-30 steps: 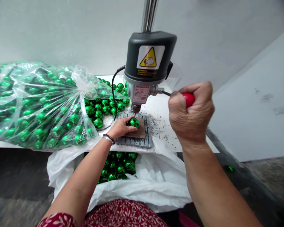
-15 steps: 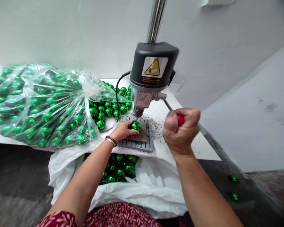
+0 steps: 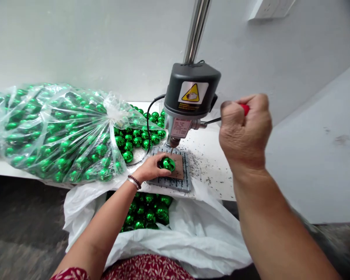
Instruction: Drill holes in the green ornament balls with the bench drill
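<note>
Between the thumb and fingers of my left hand (image 3: 151, 168) is a shiny green ball ornament (image 3: 168, 165), held over a brown board (image 3: 178, 169) on the grey base plate (image 3: 186, 182). Above the ball points the thin bit of a small bench drill press (image 3: 192, 89), with a gap between bit and ball. My right hand (image 3: 246, 134) is closed around the red knob (image 3: 245, 109) of the drill's feed lever (image 3: 213, 121), raised to the right of the drill head.
A tied clear plastic bag (image 3: 55, 136) full of green balls lies on the white table (image 3: 218, 171) at left. Loose balls (image 3: 137, 137) sit behind the drill's black cord (image 3: 148, 124). Dark shavings litter the table. Below hangs an open white bag (image 3: 192, 233) containing more balls.
My right hand has risen with the lever knob. The drill bit has lifted off the ball, and my left hand has drawn the ball slightly toward me.
</note>
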A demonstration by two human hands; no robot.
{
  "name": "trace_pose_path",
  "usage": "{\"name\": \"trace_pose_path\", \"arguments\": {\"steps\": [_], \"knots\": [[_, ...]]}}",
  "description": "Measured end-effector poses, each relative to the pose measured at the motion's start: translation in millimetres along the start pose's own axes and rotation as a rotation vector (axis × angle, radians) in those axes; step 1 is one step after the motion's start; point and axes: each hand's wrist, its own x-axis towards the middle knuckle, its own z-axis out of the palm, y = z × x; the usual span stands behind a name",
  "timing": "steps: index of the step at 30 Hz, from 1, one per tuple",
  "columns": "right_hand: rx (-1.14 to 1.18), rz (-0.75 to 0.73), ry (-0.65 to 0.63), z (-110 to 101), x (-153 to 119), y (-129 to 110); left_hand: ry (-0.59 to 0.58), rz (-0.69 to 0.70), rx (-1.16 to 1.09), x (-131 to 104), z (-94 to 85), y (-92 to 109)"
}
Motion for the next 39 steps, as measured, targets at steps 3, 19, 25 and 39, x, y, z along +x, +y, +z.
{"name": "trace_pose_path", "arguments": {"steps": [3,19,25,39], "knots": [[-0.009,0.038,-0.001,1,-2,-2,-0.043,0.005,0.028,-21,-15.2,-4],[0.02,-0.044,0.045,2,-10,3,0.247,-0.46,0.705,-30,-56.3,-27],[0.054,-0.068,0.052,2,-12,6,0.252,-0.264,-0.345,-23,-37.1,-10],[0.064,-0.125,0.013,2,-16,12,0.254,-0.093,0.319,11,-1.1,-13]]}}
